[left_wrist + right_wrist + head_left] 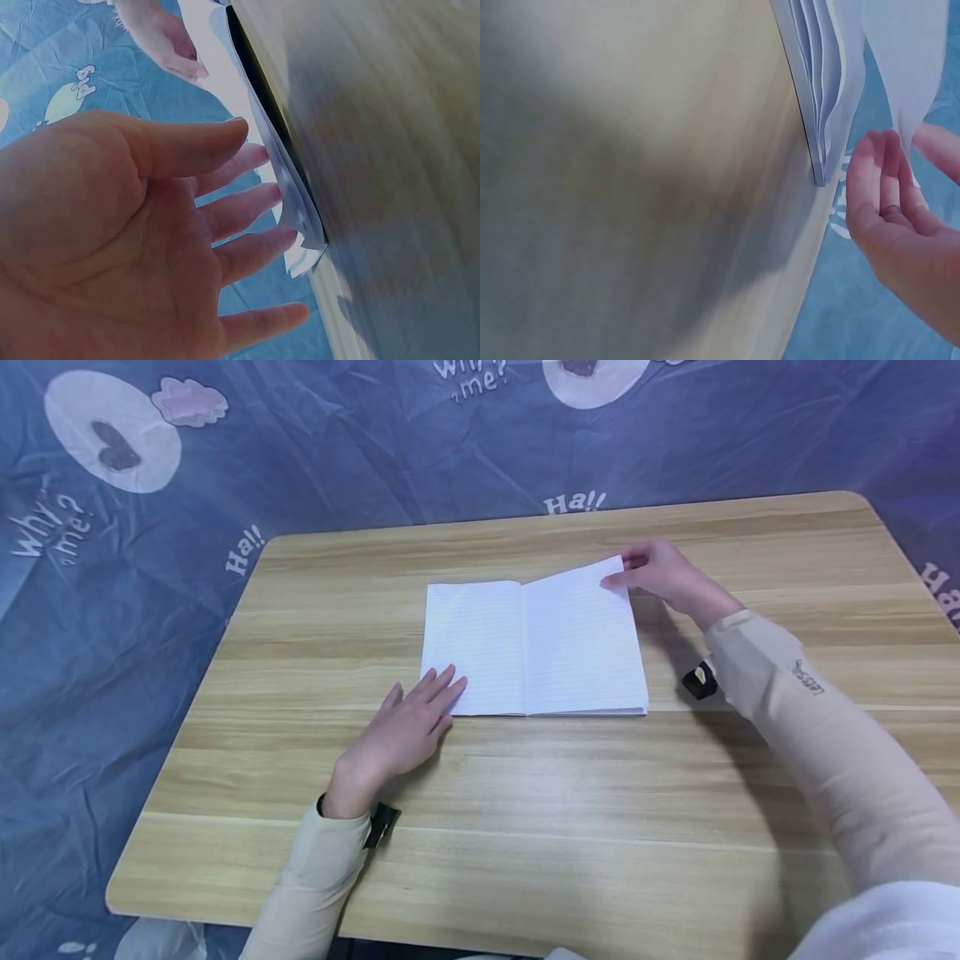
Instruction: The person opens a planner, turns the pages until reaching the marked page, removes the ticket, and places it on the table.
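An open notebook [480, 635] with ruled white pages lies on the wooden table. At its upper right corner my right hand [663, 578] pinches a page between thumb and fingers. That page [911, 67] rises off the sheets below in the right wrist view, its corner between the fingertips. With fingers spread, my left hand [401, 727] rests its fingertips on the lower left corner of the left page. In the left wrist view, the straight fingers [247, 255] lie against the notebook's edge and the thumb stands apart from them.
The wooden table [562, 827] has rounded corners. Behind and left of it hangs a blue printed cloth [337, 443]. Black wrist devices [382, 824] show at both beige sleeves [825, 735]. The right arm casts a shadow across the tabletop.
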`<act>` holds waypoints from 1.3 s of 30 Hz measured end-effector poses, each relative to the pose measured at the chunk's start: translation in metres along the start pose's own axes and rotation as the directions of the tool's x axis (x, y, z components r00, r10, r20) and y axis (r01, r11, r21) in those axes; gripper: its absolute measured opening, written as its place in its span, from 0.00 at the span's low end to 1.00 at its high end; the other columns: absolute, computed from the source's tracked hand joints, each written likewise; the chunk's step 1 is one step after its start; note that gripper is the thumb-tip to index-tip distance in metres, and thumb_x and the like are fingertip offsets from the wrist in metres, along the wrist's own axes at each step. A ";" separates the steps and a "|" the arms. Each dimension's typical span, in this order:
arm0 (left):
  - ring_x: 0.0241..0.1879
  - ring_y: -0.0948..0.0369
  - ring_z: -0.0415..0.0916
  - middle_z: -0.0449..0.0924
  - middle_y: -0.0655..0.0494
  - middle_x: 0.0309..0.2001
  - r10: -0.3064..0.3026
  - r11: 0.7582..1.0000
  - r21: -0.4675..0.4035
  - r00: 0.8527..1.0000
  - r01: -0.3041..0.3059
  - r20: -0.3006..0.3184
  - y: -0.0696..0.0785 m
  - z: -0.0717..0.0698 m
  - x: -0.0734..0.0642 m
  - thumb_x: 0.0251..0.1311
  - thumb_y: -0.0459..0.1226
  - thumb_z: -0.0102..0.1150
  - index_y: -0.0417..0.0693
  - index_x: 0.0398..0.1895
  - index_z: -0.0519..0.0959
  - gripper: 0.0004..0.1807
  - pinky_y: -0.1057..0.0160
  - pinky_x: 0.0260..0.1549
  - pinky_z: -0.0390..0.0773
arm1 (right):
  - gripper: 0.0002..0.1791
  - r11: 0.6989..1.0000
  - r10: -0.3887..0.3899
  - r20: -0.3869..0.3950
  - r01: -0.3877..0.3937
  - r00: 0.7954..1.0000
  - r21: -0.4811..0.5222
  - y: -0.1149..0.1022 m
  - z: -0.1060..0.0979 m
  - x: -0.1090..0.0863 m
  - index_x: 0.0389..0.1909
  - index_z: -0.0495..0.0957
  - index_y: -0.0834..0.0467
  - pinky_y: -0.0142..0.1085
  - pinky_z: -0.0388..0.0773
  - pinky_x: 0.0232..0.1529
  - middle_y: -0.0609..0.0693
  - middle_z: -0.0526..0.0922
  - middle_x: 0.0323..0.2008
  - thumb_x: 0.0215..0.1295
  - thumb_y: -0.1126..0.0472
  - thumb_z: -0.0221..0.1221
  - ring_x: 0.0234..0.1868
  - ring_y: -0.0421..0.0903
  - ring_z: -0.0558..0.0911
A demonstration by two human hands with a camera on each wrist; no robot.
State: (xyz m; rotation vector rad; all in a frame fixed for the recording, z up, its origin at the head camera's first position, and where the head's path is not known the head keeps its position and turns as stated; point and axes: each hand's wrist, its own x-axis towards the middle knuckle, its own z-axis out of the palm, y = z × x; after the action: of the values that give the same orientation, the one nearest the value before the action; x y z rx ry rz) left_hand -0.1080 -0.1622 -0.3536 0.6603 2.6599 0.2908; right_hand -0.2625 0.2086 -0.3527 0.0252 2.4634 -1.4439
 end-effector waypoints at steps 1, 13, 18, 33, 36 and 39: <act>0.76 0.54 0.37 0.41 0.56 0.78 0.000 1.000 0.000 1.000 0.000 0.000 0.000 0.000 0.000 0.77 0.40 0.40 0.54 0.79 0.50 0.30 0.38 0.70 0.39 | 0.28 1.000 0.002 0.001 -0.002 1.000 0.031 0.002 0.000 -0.001 0.59 0.70 0.69 0.26 0.75 0.36 0.41 0.77 0.34 0.61 0.62 0.67 0.34 0.36 0.75; 0.76 0.53 0.39 0.42 0.55 0.78 0.003 1.000 0.003 1.000 -0.003 -0.007 0.000 0.001 -0.001 0.76 0.40 0.40 0.53 0.79 0.51 0.30 0.38 0.70 0.40 | 0.29 0.994 0.022 0.012 -0.023 1.000 0.106 0.012 -0.001 -0.029 0.62 0.69 0.70 0.27 0.78 0.38 0.38 0.81 0.35 0.64 0.61 0.66 0.35 0.33 0.80; 0.76 0.53 0.39 0.42 0.55 0.78 0.004 1.000 0.003 1.000 -0.004 -0.010 0.000 0.001 0.000 0.76 0.40 0.40 0.53 0.79 0.51 0.30 0.38 0.70 0.41 | 0.25 0.986 -0.018 0.034 0.012 0.999 0.166 0.013 0.000 -0.043 0.59 0.69 0.71 0.28 0.80 0.40 0.37 0.83 0.33 0.65 0.64 0.63 0.34 0.33 0.82; 0.76 0.53 0.38 0.42 0.56 0.78 -0.001 1.000 0.003 1.000 0.001 -0.002 0.000 0.000 0.001 0.76 0.40 0.40 0.54 0.79 0.50 0.30 0.38 0.70 0.41 | 0.32 0.983 -0.086 0.104 0.068 0.991 0.172 0.000 0.011 -0.075 0.68 0.64 0.69 0.30 0.76 0.54 0.41 0.80 0.48 0.73 0.51 0.55 0.47 0.32 0.80; 0.76 0.54 0.38 0.41 0.56 0.78 -0.001 1.000 -0.001 1.000 0.001 -0.001 0.001 0.000 0.001 0.76 0.40 0.40 0.54 0.79 0.50 0.30 0.38 0.70 0.41 | 0.31 0.963 -0.180 0.111 0.152 0.977 0.224 -0.006 0.016 -0.076 0.68 0.63 0.70 0.30 0.77 0.53 0.48 0.79 0.52 0.75 0.52 0.52 0.48 0.36 0.81; 0.76 0.54 0.37 0.40 0.56 0.79 -0.004 1.000 -0.009 1.000 0.004 0.001 0.002 0.000 0.001 0.77 0.40 0.40 0.54 0.79 0.49 0.30 0.39 0.70 0.40 | 0.30 0.931 -0.291 0.141 0.246 0.946 0.270 -0.011 0.022 -0.075 0.69 0.62 0.72 0.32 0.78 0.52 0.53 0.79 0.54 0.77 0.55 0.49 0.48 0.40 0.82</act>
State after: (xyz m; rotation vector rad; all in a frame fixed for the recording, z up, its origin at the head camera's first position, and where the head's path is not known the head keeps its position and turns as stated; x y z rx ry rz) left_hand -0.1079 -0.1601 -0.3531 0.6516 2.6571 0.3011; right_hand -0.1870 0.1937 -0.3349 -0.3911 2.1915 -1.7765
